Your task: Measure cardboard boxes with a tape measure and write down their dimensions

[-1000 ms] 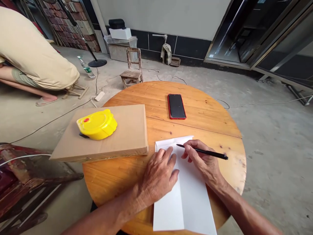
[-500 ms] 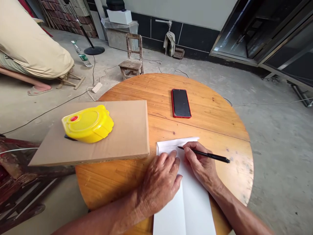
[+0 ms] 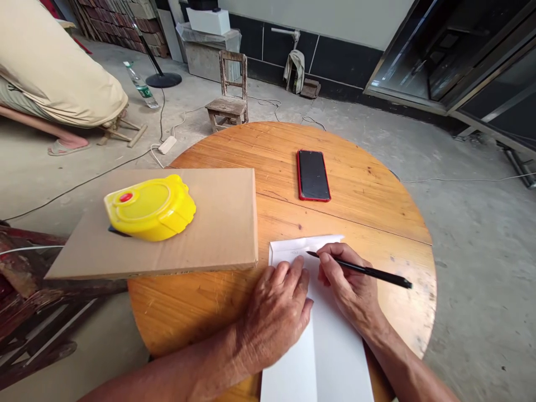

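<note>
left hand (image 3: 276,315): bare | right hand (image 3: 354,285): bare | forearms (image 3: 192,363): bare | left wrist (image 3: 243,340): creased

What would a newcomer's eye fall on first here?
Probably the yellow plastic device on the cardboard box, at the left of the round table. Next might come the right hand holding a black pen near the far end of the white paper, then the red-edged phone farther back.

- Counter (image 3: 272,153): round, wooden, with a seam across its planks; light reflects near the right edge.
- Chair (image 3: 226,106): small, worn, wooden, just beyond the far edge.
- Floor (image 3: 473,268): grey, rough, surrounding the counter.
- Wall (image 3: 314,19): pale above dark tiles (image 3: 339,62).
- Metal-framed opening (image 3: 412,75): dark, beyond the far right edge.
- Stacked bricks (image 3: 104,25): beyond the far left edge.
</note>
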`<control>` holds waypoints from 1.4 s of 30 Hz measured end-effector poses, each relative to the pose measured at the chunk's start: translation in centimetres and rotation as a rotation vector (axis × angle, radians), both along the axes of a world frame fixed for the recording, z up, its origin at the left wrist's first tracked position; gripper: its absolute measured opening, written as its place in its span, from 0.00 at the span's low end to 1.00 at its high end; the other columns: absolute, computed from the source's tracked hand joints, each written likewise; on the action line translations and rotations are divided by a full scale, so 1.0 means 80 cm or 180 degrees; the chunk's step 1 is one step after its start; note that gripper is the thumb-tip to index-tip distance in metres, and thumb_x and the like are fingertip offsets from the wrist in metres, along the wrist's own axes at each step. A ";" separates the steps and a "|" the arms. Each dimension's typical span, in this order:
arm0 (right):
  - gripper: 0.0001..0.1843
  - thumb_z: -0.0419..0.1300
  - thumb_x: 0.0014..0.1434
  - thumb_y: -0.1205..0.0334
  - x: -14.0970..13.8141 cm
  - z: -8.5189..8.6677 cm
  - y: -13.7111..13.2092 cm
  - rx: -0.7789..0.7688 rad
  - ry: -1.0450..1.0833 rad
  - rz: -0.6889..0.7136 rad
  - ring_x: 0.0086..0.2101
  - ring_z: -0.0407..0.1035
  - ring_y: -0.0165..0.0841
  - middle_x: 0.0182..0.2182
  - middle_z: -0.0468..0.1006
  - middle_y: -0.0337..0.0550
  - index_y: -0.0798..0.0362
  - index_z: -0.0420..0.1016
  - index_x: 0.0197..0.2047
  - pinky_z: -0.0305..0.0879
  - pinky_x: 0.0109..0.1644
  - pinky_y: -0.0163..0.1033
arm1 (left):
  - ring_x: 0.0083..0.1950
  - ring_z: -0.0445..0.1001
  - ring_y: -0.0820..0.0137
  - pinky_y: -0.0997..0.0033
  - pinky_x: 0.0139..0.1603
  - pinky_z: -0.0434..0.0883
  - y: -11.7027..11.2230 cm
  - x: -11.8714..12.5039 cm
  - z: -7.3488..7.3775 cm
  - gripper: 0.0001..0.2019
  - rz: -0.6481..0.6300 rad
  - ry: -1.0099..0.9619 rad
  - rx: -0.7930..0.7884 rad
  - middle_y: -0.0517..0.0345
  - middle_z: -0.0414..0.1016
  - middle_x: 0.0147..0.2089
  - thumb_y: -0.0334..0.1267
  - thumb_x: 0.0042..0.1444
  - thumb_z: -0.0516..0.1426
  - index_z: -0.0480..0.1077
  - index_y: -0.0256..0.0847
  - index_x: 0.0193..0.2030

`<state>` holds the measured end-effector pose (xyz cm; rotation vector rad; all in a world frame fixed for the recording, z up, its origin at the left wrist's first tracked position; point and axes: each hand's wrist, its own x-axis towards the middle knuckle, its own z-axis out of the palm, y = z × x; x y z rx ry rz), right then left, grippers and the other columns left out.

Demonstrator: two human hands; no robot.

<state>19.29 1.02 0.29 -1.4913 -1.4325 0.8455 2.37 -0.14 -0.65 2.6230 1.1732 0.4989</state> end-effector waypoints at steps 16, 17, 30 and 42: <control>0.09 0.55 0.66 0.60 -0.001 -0.013 0.006 0.0152 -0.0366 0.0009 0.22 0.56 0.26 0.21 0.64 0.32 0.51 0.70 0.34 0.56 0.26 0.34 | 0.51 0.69 0.56 0.53 0.52 0.72 0.002 -0.002 -0.003 0.18 0.0021 -0.0318 -0.0007 0.44 0.70 0.61 0.35 0.60 0.58 0.69 0.31 0.55; 0.08 0.55 0.66 0.60 -0.001 -0.013 0.006 0.0170 -0.0387 0.0011 0.22 0.56 0.26 0.22 0.65 0.32 0.51 0.70 0.34 0.57 0.26 0.34 | 0.51 0.69 0.56 0.53 0.52 0.72 0.002 -0.002 -0.003 0.18 0.0022 -0.0321 -0.0002 0.44 0.70 0.61 0.35 0.60 0.58 0.69 0.30 0.55; 0.09 0.54 0.66 0.61 -0.004 -0.009 0.006 0.0263 -0.0584 0.0089 0.23 0.59 0.27 0.24 0.69 0.35 0.52 0.71 0.35 0.58 0.27 0.35 | 0.51 0.68 0.57 0.53 0.52 0.71 0.002 -0.003 -0.002 0.18 0.0013 -0.0288 -0.0027 0.46 0.69 0.62 0.35 0.61 0.56 0.69 0.30 0.56; 0.08 0.54 0.66 0.61 -0.005 -0.010 0.008 0.0301 -0.0698 0.0148 0.24 0.61 0.27 0.25 0.70 0.35 0.52 0.71 0.35 0.60 0.29 0.34 | 0.50 0.68 0.57 0.54 0.51 0.71 0.002 -0.002 -0.002 0.16 0.0025 -0.0353 0.0025 0.46 0.71 0.60 0.34 0.60 0.57 0.70 0.31 0.54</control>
